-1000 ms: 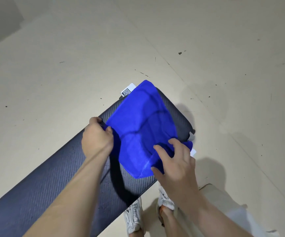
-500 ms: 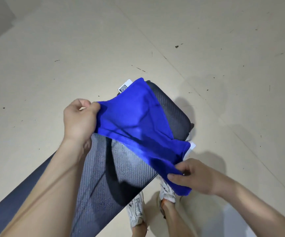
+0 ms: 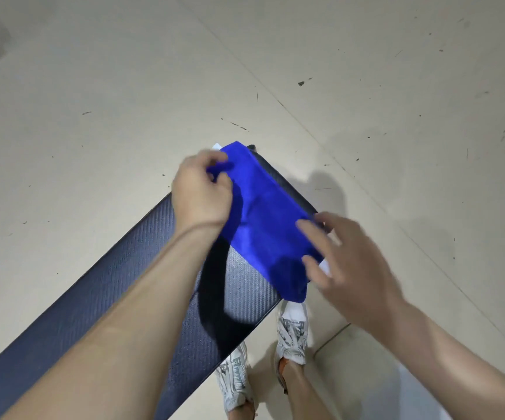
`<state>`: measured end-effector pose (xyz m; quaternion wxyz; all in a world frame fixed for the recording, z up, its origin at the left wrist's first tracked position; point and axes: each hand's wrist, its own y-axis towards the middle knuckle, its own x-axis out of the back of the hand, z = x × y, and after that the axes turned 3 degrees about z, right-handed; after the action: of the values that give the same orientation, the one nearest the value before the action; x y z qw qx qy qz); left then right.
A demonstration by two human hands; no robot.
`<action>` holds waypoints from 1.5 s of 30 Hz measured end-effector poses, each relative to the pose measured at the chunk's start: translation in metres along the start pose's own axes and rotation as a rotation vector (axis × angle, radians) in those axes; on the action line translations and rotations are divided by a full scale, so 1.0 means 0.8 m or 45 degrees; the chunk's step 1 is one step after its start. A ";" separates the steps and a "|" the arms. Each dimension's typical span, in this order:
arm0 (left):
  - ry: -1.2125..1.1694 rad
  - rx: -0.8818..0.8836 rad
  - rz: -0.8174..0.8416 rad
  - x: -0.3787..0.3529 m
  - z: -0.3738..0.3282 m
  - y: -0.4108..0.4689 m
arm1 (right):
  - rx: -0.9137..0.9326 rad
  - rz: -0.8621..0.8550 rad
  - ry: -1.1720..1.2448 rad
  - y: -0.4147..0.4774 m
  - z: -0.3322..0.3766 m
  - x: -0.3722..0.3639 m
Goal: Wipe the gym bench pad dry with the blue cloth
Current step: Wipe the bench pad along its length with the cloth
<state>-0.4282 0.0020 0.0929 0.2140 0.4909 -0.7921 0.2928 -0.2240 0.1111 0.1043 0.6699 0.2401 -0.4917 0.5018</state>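
Nearest the camera, your two white patterned sneakers (image 3: 290,334) are standing on the beige floor (image 3: 93,116) just beside the near edge of the gym bench pad (image 3: 142,268). The pad, dark with a woven texture, is running diagonally from the lower left up toward the centre, and your forearms are casting a dark shadow across it.

Your left forearm is stretching up from the lower left over the pad, wrist slightly bent. Your left hand (image 3: 201,192) is sitting at the far end of the pad with its fingers curled, and its grip is pinching the far left corner of the blue cloth (image 3: 269,225) between thumb and fingertips.

Your right forearm is coming in from the lower right, off the side of the pad. Your right hand (image 3: 354,268) is hanging over the cloth's right edge with fingers spread and loosely bent; the fingertips are touching or nearly touching the fabric, but motion blur is hiding whether this grip is closing on it, so I cannot tell.

The blue cloth is lying spread over the far end of the pad, its near corner drooping over the pad's near edge above your right sneaker. A white tag (image 3: 325,265) is peeking out beside your right fingers, and another white scrap (image 3: 216,146) is showing beyond the cloth's far corner.
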 end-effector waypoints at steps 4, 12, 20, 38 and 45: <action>0.625 -0.261 0.385 -0.038 0.031 -0.042 | 0.237 0.097 -0.083 -0.015 0.027 -0.064; 0.994 -0.246 0.429 -0.086 0.033 -0.045 | 0.293 0.156 -0.267 0.011 -0.026 -0.085; 1.066 -0.492 0.494 -0.125 -0.003 0.026 | 0.176 0.142 -0.343 0.059 -0.052 -0.077; 1.349 -0.487 0.480 0.029 0.093 -0.059 | 0.327 0.192 -0.168 -0.001 0.076 -0.122; 1.187 -0.456 0.508 -0.013 0.082 -0.022 | 0.559 0.126 -0.296 0.026 0.019 -0.113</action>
<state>-0.4114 -0.0412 0.0425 0.5636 0.1047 -0.7286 0.3749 -0.2505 0.0672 0.0257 0.5154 0.4115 -0.4559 0.5976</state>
